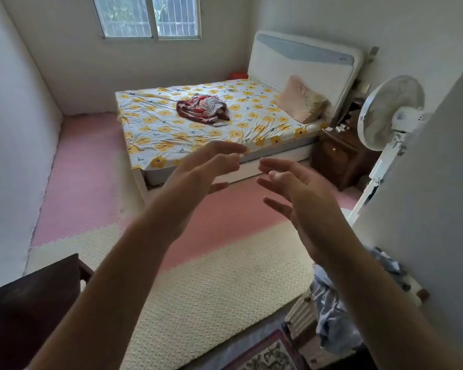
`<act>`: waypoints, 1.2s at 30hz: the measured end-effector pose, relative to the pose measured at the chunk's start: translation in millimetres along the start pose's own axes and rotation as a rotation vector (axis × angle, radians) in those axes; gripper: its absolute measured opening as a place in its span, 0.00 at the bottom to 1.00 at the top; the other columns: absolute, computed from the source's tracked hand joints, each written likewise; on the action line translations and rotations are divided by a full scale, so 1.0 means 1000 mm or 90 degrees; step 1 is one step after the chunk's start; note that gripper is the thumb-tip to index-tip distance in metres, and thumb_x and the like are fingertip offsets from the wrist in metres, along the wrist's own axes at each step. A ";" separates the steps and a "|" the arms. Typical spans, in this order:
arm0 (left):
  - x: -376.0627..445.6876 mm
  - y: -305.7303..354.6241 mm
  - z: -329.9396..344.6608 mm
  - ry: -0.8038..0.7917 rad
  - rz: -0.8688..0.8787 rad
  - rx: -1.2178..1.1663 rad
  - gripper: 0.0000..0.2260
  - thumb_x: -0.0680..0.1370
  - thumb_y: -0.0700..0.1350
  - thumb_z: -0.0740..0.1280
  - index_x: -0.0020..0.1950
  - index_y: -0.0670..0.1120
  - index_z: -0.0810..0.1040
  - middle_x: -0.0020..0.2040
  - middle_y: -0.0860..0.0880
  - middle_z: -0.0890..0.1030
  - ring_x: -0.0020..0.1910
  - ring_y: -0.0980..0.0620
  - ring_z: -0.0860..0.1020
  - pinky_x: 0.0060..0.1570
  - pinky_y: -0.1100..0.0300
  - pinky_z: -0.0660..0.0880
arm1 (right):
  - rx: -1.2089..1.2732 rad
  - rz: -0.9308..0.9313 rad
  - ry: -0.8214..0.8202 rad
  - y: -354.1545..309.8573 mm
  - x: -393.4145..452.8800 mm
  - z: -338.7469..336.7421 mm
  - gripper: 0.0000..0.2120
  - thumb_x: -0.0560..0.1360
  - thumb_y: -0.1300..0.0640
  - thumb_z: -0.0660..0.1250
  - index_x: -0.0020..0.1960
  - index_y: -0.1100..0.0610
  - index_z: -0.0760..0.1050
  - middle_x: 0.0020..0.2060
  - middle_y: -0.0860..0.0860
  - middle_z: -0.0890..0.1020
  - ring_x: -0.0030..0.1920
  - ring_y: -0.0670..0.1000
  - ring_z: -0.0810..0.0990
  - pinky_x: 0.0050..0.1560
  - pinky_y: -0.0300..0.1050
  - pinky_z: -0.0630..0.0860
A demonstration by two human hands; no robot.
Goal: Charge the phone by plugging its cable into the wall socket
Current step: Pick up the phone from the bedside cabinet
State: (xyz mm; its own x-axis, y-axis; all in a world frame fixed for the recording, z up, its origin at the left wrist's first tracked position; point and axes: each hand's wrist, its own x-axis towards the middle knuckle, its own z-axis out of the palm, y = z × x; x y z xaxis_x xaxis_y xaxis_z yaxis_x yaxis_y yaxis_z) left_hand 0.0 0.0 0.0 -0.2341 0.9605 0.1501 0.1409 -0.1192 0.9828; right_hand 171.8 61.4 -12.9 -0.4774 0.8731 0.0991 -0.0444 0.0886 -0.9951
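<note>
Flooring consists of interlocking foam mats (219, 284), pink toward the far wall and cream nearer the viewer. Against the far right corner stands a bed (198, 124) with a padded white headboard (302, 68) and a sheet printed with yellow flowers. A barred window (150, 17) sits in the wall beyond the bed. A white pedestal fan (388, 113) stands at the right, beside a dark wooden nightstand (337, 156) placed next to the headboard end of the bed. A dark wooden surface (24, 316) occupies the lower left corner. A heap of blue-grey cloth (332, 324) lies at the lower right by the wall. On the bed, a peach pillow (300, 102) leans on the headboard, and a crumpled red-and-white garment (201, 108) lies near the middle of the sheet. Both bare forearms extend forward over the floor, short of the bed. The left hand (198, 169) and right hand (294, 188) face each other, palms inward, apart; the fingers of both are spread and nearly straight, holding nothing. The phone (220, 124), a small flat pale object, rests on the sheet just beside the near edge of the garment, well apart from both hands. Cable and wall socket cannot be made out.
</note>
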 end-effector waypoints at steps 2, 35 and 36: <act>0.017 -0.001 -0.013 0.002 0.007 -0.024 0.12 0.75 0.53 0.65 0.56 0.55 0.82 0.60 0.57 0.83 0.60 0.57 0.80 0.58 0.54 0.75 | 0.022 -0.008 0.012 -0.001 0.019 0.006 0.11 0.78 0.56 0.63 0.52 0.45 0.83 0.54 0.44 0.84 0.58 0.46 0.82 0.58 0.49 0.80; 0.290 -0.038 -0.068 0.083 -0.007 0.051 0.11 0.76 0.52 0.65 0.55 0.56 0.83 0.59 0.57 0.83 0.60 0.58 0.80 0.60 0.51 0.75 | 0.004 -0.006 -0.056 0.020 0.346 -0.020 0.11 0.78 0.56 0.64 0.53 0.45 0.83 0.55 0.43 0.84 0.58 0.46 0.82 0.63 0.55 0.77; 0.298 -0.039 -0.066 0.087 -0.004 0.052 0.11 0.76 0.52 0.65 0.55 0.56 0.83 0.60 0.57 0.83 0.60 0.58 0.80 0.59 0.51 0.75 | 0.001 -0.010 -0.059 0.020 0.357 -0.025 0.11 0.78 0.56 0.64 0.52 0.44 0.83 0.55 0.43 0.84 0.58 0.45 0.82 0.63 0.55 0.78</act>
State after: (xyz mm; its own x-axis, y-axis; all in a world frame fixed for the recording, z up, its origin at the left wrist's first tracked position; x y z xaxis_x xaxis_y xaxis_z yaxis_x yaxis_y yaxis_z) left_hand -139.0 274.0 13.6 -0.3635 0.9173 0.1624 0.2154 -0.0868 0.9726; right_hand 22.0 386.9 3.0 -0.5561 0.8233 0.1135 -0.0537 0.1007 -0.9935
